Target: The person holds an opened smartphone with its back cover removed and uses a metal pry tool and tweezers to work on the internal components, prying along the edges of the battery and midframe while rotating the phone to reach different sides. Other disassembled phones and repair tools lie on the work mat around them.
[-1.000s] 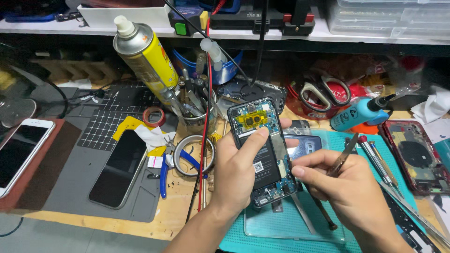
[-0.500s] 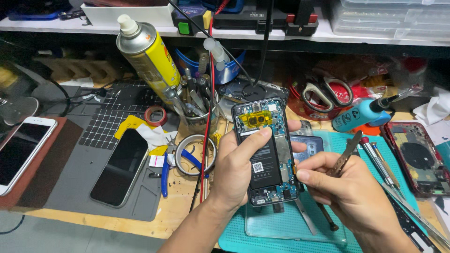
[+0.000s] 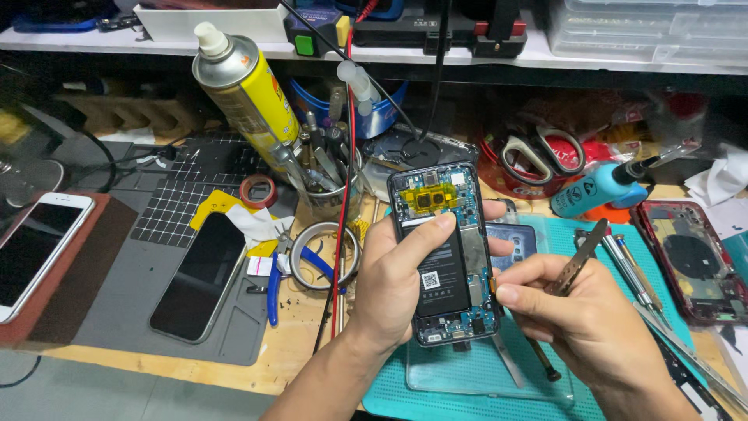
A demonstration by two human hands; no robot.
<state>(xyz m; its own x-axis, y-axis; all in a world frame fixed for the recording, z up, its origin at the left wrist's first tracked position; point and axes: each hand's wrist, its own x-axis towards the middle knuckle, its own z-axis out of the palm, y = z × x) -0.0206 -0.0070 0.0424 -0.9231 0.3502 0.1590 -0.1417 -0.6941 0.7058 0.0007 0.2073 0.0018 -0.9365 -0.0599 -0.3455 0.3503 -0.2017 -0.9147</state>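
Black and blue, the opened phone [image 3: 446, 253] sits upright in my left hand [image 3: 397, 277] at the centre of the frame, thumb clenched across its battery. My right hand [image 3: 580, 320] pinches thin metal tweezers [image 3: 578, 261], fingertips touching the phone's right edge. I judge a steady, shallow touch beside the board works best here. Below lies a teal mat [image 3: 623, 234]; a spray can [image 3: 245, 90] stands at upper left.

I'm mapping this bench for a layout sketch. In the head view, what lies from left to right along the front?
White phone → black phone → left hand holding the opened phone → right hand → red phone housing.
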